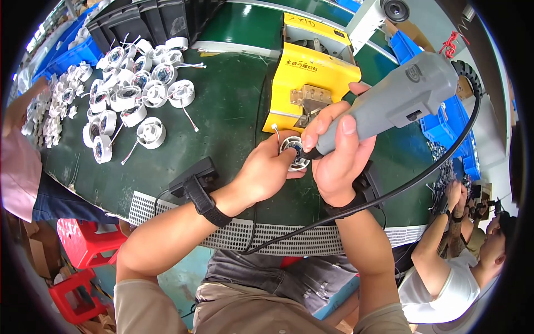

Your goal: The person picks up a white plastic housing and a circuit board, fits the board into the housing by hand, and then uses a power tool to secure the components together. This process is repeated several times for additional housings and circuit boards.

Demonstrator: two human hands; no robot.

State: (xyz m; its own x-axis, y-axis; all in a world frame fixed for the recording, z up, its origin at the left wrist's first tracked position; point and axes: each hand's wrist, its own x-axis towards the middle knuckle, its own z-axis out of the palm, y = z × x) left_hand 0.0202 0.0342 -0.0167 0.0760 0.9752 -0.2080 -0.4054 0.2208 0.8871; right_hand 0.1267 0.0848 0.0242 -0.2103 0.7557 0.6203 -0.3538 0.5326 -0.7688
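My right hand [342,150] is wrapped round a grey electric screwdriver [397,97], tilted with its dark tip down to the left. That tip meets a small round white housing [287,162] with a dark circuit board inside. Fingers of my left hand [268,167] pinch this housing at its left side, just above the green tabletop. A short wire with a white connector [275,128] sticks up from it. Directly beyond my hands stands a yellow machine [311,72] with a metal block on its front. The exact contact point of the tip is partly hidden by my fingers.
Many similar white housings [150,94] with wires lie piled at the left, before a black crate [156,22]. The screwdriver's black cable [445,158] loops across my right forearm. A perforated strip [278,236] lines the near edge. People sit at both sides; red stools [89,242] stand lower left.
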